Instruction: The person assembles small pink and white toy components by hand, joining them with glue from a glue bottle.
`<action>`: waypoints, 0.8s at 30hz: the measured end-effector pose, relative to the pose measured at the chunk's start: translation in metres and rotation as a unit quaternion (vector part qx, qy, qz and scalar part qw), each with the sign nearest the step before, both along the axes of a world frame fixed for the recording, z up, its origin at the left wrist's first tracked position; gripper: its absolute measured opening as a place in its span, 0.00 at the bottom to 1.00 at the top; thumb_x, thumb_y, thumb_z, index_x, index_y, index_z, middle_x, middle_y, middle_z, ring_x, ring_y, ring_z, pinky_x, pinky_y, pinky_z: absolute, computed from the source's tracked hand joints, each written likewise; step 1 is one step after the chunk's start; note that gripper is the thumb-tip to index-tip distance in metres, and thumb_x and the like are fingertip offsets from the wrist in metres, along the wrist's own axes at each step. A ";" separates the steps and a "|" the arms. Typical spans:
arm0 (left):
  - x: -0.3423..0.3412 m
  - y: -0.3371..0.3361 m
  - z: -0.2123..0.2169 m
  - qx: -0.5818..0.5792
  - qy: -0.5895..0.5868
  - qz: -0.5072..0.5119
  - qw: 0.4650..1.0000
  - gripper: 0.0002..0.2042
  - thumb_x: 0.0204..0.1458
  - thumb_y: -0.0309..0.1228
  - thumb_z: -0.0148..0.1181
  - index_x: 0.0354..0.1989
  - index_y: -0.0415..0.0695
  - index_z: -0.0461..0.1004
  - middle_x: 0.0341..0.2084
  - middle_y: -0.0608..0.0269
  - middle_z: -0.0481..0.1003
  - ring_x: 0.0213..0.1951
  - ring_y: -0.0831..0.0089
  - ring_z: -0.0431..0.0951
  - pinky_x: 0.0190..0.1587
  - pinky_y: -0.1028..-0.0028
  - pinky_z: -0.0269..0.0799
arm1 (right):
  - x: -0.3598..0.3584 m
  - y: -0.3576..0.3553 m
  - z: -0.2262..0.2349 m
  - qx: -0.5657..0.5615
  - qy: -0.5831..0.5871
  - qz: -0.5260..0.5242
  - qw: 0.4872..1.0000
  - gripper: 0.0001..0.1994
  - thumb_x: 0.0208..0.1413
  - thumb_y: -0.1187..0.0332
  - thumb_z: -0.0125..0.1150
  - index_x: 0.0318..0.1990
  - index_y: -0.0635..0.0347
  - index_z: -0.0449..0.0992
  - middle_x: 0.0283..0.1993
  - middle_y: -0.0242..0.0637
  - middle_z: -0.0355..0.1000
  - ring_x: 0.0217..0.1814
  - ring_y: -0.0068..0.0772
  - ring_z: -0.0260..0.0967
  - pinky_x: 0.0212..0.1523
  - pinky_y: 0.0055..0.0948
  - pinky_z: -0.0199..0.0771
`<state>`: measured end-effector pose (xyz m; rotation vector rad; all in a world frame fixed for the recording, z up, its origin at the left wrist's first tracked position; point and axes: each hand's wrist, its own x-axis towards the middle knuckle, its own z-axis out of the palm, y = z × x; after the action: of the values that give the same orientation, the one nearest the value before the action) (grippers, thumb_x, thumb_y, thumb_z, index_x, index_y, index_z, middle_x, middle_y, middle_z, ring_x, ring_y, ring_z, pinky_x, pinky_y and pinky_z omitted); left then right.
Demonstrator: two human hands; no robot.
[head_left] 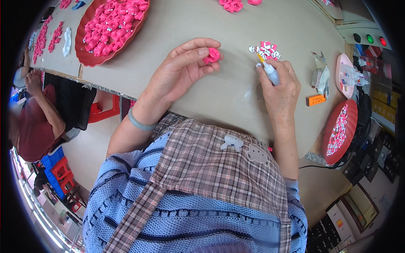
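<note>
Above the table, my left hand (181, 63) pinches a small hollow bright pink piece (212, 55) between thumb and fingers. My right hand (282, 86) is closed around a small squeeze bottle (272, 74) with a yellow nozzle, which points up and left. A little white bit shows by the right thumb; I cannot make out what it is. Just beyond the nozzle lies a small heap of pink and white pieces (270, 49) on the table. The two hands are apart.
A scalloped red tray (86, 59) heaped with pink pieces stands far left. At right are an orange box (315, 100), a pink dish (342, 80) with small bottles, and a red tray (335, 157) of pink-and-white bits. A co-worker (38, 114) sits at left.
</note>
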<state>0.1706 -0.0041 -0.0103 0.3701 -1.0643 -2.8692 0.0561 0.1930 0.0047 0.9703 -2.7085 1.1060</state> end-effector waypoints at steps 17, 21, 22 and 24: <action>0.004 -0.020 0.003 -0.007 0.038 0.020 0.999 0.18 0.58 0.28 0.47 0.54 0.30 0.64 0.46 0.45 0.70 0.45 0.69 0.74 0.52 0.74 0.72 | 0.003 -0.004 0.002 0.012 -0.062 0.060 0.996 0.08 0.45 0.78 0.61 0.35 0.61 0.76 0.34 0.39 0.71 0.31 0.40 0.72 0.32 0.33 0.71; 0.004 -0.011 0.005 -0.031 0.003 0.032 0.999 0.17 0.57 0.26 0.49 0.53 0.31 0.67 0.45 0.47 0.71 0.44 0.71 0.74 0.51 0.75 0.72 | 0.002 -0.004 0.003 0.019 -0.044 0.077 0.996 0.07 0.46 0.77 0.61 0.34 0.63 0.74 0.33 0.40 0.70 0.29 0.40 0.71 0.32 0.32 0.70; 0.004 -0.009 0.002 -0.038 -0.012 0.027 0.999 0.15 0.57 0.26 0.50 0.51 0.31 0.68 0.44 0.49 0.72 0.43 0.72 0.75 0.50 0.75 0.72 | 0.002 -0.002 0.003 0.018 -0.044 0.078 0.996 0.07 0.46 0.77 0.61 0.34 0.63 0.74 0.33 0.40 0.70 0.29 0.40 0.71 0.32 0.32 0.70; 0.003 -0.003 0.001 -0.044 -0.028 0.022 0.998 0.14 0.56 0.25 0.51 0.50 0.32 0.69 0.42 0.51 0.74 0.41 0.74 0.75 0.50 0.76 0.72 | 0.001 0.002 0.000 -0.048 -0.142 0.077 0.986 0.06 0.48 0.76 0.61 0.35 0.63 0.74 0.32 0.38 0.72 0.27 0.31 0.71 0.29 0.29 0.70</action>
<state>0.1740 -0.0068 -0.0088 0.4645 -1.1726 -2.7781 0.0571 0.1948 0.0045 1.0992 -2.7998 1.4946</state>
